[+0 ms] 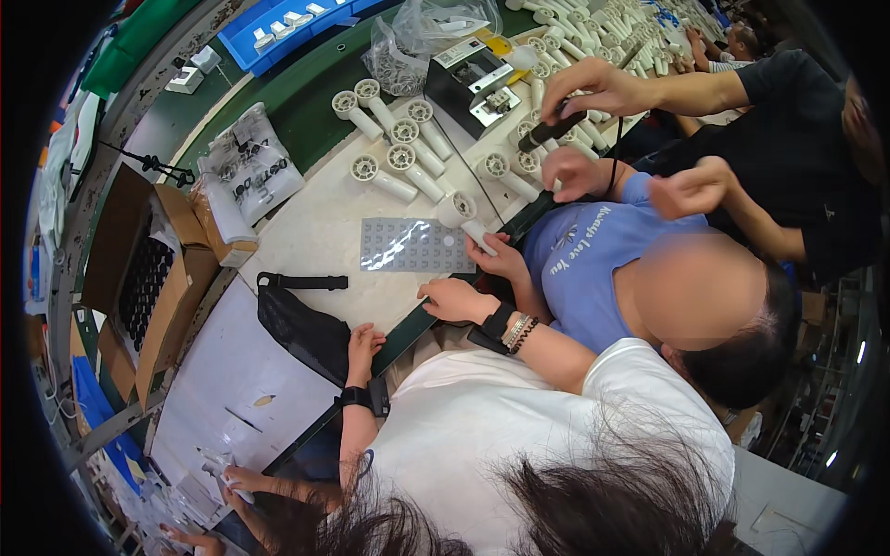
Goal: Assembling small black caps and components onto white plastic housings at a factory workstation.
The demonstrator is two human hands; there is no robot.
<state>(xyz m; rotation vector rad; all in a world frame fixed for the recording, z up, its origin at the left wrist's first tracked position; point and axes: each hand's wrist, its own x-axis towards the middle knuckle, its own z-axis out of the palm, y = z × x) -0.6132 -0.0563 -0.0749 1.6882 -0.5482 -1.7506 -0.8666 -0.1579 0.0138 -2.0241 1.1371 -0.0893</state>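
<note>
**Left hand (363, 345) and right hand (456, 301) loose along the near edge of an off-white, green-rimmed counter (297, 236)**

The left hand is unclenched, fingers lightly curled, with nothing seen in it. It lies beside the right end of a black fabric pouch (301, 326) with a strap; whether they touch I cannot tell. The right hand rests slack, palm down and fingers bent, at the dark green edge, gripping nothing visible. Just beyond it lies a shiny grey rectangular sheet of small printed labels (405, 246). A white plastic tubular handle with a round head (480, 238), held by the hand of a co-worker in blue (503, 258), overlaps the sheet's right end.

Bare surface runs between pouch and sheet, and leftward past the strap. More white handles (401, 157) bound the far side, near a black-and-silver machine (473, 88). White printed plastic bags (255, 159) and an open brown cardboard box (178, 324) line the left edge.

A blue plastic tray (260, 67) lies beyond, on green. On the right, another worker in black grips a dark tool (552, 131); strip lights show farther back.
</note>
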